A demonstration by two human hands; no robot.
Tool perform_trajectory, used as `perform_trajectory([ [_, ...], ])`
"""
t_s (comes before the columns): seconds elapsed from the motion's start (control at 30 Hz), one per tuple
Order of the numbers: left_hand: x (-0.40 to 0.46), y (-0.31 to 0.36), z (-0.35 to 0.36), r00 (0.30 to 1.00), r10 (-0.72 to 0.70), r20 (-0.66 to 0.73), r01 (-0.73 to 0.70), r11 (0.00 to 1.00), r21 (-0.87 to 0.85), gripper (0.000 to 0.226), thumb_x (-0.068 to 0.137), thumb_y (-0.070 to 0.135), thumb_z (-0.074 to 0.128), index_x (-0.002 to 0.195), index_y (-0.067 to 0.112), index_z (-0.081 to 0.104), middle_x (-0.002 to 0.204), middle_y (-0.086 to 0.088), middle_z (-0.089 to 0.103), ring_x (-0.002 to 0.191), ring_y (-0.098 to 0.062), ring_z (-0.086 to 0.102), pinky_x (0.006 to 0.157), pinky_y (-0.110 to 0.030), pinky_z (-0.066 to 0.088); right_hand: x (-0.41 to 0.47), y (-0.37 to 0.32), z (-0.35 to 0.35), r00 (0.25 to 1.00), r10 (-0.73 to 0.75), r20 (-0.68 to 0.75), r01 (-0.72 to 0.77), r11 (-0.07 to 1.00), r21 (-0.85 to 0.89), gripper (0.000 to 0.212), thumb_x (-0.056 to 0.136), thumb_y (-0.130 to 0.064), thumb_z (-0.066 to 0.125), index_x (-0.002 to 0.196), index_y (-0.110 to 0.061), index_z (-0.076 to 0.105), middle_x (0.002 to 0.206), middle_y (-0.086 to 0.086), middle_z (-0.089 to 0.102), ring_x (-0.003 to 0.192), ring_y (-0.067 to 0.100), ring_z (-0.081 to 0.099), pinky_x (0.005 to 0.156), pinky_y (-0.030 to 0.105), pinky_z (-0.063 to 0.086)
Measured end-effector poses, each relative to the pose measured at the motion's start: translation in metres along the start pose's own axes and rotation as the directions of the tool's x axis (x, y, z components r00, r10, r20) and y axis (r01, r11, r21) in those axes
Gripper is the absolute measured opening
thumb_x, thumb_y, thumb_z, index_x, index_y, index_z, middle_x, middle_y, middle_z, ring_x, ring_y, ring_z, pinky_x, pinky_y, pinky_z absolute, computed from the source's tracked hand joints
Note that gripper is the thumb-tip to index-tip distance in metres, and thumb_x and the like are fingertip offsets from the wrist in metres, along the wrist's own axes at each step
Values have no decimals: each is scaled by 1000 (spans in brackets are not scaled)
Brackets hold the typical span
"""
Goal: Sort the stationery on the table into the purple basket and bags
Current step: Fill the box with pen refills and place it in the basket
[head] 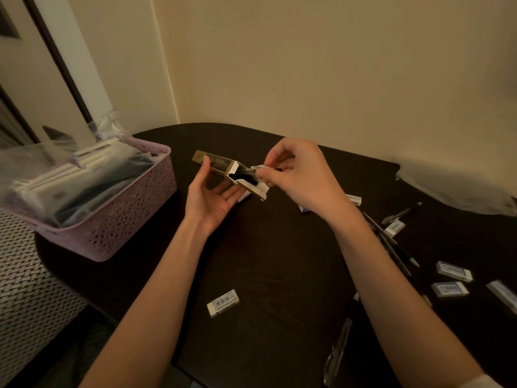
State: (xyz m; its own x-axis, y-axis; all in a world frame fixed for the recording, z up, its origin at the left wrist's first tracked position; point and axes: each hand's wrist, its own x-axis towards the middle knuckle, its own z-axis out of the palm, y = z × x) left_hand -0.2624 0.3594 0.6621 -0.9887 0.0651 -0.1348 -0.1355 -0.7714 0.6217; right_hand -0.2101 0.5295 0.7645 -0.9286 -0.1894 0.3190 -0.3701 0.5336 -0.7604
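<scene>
Left hand [208, 196] cradles my open box [223, 170] at frame centre; right hand [296, 175] pinches its flap. Purple basket [131, 219] overhangs the bench [279, 261] edge, left.

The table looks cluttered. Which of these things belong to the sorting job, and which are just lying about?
Part of the job:
- purple basket
- open pen box, held by left hand and right hand
- erasers
- loose pens
- clear bag

Just lying about:
- woven-pattern surface
</scene>
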Motion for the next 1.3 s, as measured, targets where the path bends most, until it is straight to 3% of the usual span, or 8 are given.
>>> perform_trajectory([
  [0.07, -1, 0, 1, 1000, -5, -1, 5, 1000, 0, 53, 89, 40, 63, 133, 15, 48, 129, -27, 56, 110, -42, 63, 107, -51, 42, 1, 0, 3, 999, -13, -32, 14, 1000, 18, 15, 80, -13, 75, 83, -21, 63, 88, -3, 68, 80, 10, 67, 75, 30, 58],
  [0.3, -1, 3, -1, 1000, 21, -11, -21, 1000, -5, 58, 87, 42, 64, 136, 16, 48, 129, -24, 57, 109, -38, 65, 102, -46, 48, 0, -3, -1, 988, -32, 151, 13, 992, 128, 24, 90, 4, 57, 106, -9, 69, 102, 3, 71, 91, 5, 70, 85, 18, 54],
  [0.43, -1, 1, 1, 1000, 3, 11, -3, 1000, 3, 51, 88, 41, 62, 130, 16, 50, 126, -25, 59, 108, -40, 65, 106, -53, 42, 1, -1, 0, 994, -27, 105, 12, 991, 136, 19, 86, 0, 66, 101, -10, 71, 95, 1, 72, 88, 5, 70, 83, 19, 55],
  [0.67, -4, 3, 3, 1000, -2, 12, 2, 1000, 21, 53, 89, 42, 61, 133, 16, 48, 125, -25, 59, 108, -39, 65, 105, -52, 44, 2, 1, 0, 978, -101, 180, 95, 994, 46, 16, 79, -15, 77, 95, -15, 73, 91, -6, 71, 83, 1, 67, 71, 13, 52],
  [0.83, -6, 3, 4, 1000, 3, 23, -4, 1000, 27, 57, 89, 42, 60, 137, 15, 44, 113, -20, 64, 101, -37, 69, 83, -44, 57, 2, 4, -3, 961, -109, 256, 104, 994, 32, 15, 79, -10, 76, 94, -13, 75, 90, -2, 72, 83, 6, 69, 78, 23, 57],
  [1.07, -4, 1, 2, 998, -27, 56, 25, 998, 52, 66, 88, 43, 63, 143, 16, 39, 120, -21, 62, 115, -41, 61, 97, -48, 50, 6, 12, 9, 975, -134, 176, 133, 991, 21, 12, 79, -9, 75, 90, -14, 76, 89, -5, 71, 83, 4, 68, 77, 20, 55],
  [1.17, -3, 1, 1, 998, -27, 63, 25, 999, 41, 70, 86, 43, 65, 145, 17, 36, 121, -22, 61, 116, -42, 60, 96, -49, 51, 7, 14, 11, 974, -160, 161, 168, 985, -34, 10, 82, -13, 73, 89, -18, 76, 89, -9, 68, 81, 1, 63, 68, 10, 47],
  [1.3, -3, 1, 0, 997, -28, 70, 27, 1000, 16, 73, 83, 42, 67, 145, 17, 37, 118, -22, 62, 115, -43, 60, 93, -49, 53, 8, 16, 11, 965, -179, 194, 195, 978, -70, 11, 83, -16, 72, 92, -23, 77, 91, -9, 66, 82, 3, 60, 65, 12, 44],
])
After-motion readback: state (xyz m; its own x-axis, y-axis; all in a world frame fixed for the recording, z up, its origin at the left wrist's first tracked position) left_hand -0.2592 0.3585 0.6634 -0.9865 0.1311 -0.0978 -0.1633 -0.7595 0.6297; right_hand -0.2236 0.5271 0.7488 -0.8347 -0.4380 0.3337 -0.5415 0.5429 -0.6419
